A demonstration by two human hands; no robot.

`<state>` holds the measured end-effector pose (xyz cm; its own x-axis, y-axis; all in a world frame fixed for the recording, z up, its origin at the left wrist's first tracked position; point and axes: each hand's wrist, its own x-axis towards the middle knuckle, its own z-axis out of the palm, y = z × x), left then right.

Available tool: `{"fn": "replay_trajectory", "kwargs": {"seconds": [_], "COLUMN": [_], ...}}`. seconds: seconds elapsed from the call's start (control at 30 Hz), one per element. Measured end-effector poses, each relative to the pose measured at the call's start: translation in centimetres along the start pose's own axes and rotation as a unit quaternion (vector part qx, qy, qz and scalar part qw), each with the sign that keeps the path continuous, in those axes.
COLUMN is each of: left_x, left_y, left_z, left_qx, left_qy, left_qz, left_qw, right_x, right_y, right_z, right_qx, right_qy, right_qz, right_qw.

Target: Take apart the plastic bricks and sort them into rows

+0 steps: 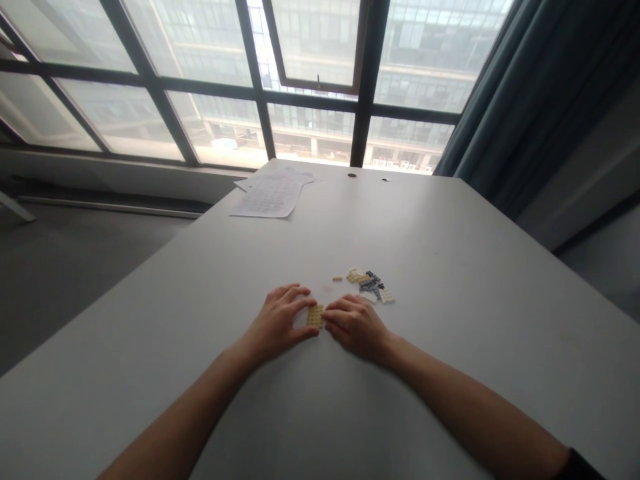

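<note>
A tan studded toy-brick plate (pixel 315 316) lies at the front middle of the white table. My left hand (pixel 283 317) grips it from the left, thumb on the near edge and fingertips on the far edge. At its right edge is my right hand (pixel 357 325), fingers bent and drawn together, the tips touching or very close to the plate. Whether a small piece sits in those fingertips is hidden. Just beyond my right hand lies a loose pile of toy bricks (pixel 370 283) in grey, tan, white and black. One small tan brick (pixel 337 279) rests apart, left of the pile.
Printed paper sheets (pixel 267 195) lie at the table's far left. Two round cable holes (pixel 352 175) are near the far edge of the white table (pixel 450 267). Large windows (pixel 315 127) stand behind it, and a dark curtain (pixel 505 100) hangs at the right.
</note>
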<state>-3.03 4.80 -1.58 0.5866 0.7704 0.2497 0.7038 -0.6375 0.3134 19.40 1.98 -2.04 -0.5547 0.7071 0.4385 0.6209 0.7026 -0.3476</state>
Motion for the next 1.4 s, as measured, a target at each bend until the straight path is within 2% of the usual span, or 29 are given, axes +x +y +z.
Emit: {"fn": "replay_trajectory", "kwargs": {"seconds": [0.1, 0.2, 0.3, 0.37, 0.5, 0.67, 0.8, 0.97, 1.13, 1.27, 1.4], "left_x": [-0.1, -0.1, 0.3, 1.2, 4.5, 8.4, 9.5, 8.9, 6.4, 3.8, 1.9], "left_y": [-0.1, -0.3, -0.3, -0.1, 0.9, 2.0, 2.2, 2.1, 1.2, 0.2, -0.1], "left_z": [0.0, 0.0, -0.4, -0.6, -0.5, 1.1, 2.0, 1.8, 0.6, -0.7, -1.5], "left_qx": [-0.006, -0.02, -0.034, -0.038, -0.018, 0.019, 0.022, 0.014, -0.045, -0.07, -0.106], "left_qy": [-0.001, 0.005, 0.016, 0.027, 0.028, 0.035, 0.051, 0.069, 0.103, 0.131, 0.141], "left_qz": [-0.003, -0.009, -0.024, -0.041, -0.053, -0.058, -0.065, -0.061, -0.058, -0.089, -0.095], "left_qw": [1.0, 1.0, 0.999, 0.998, 0.998, 0.998, 0.996, 0.996, 0.992, 0.985, 0.98], "right_x": [0.3, -0.3, -2.4, -4.1, -6.0, -5.1, -4.5, -5.0, -4.6, -2.1, 1.7], "right_y": [1.0, 2.9, 4.7, 5.3, 4.6, 2.7, 2.5, 3.3, 4.6, 5.5, 6.0], "right_z": [-1.3, -3.5, -5.5, -6.0, -5.6, -4.4, -4.1, -4.1, -4.6, -5.0, -4.6], "right_qx": [0.018, 0.018, -0.022, -0.044, -0.072, -0.083, -0.089, -0.099, -0.081, -0.079, -0.102], "right_qy": [0.043, 0.094, 0.096, 0.089, 0.064, -0.001, -0.032, -0.012, 0.029, 0.037, -0.011], "right_qz": [0.045, 0.109, 0.153, 0.16, 0.146, 0.065, 0.049, 0.075, 0.121, 0.155, 0.155], "right_qw": [0.998, 0.989, 0.983, 0.982, 0.985, 0.994, 0.994, 0.992, 0.989, 0.984, 0.982]}}
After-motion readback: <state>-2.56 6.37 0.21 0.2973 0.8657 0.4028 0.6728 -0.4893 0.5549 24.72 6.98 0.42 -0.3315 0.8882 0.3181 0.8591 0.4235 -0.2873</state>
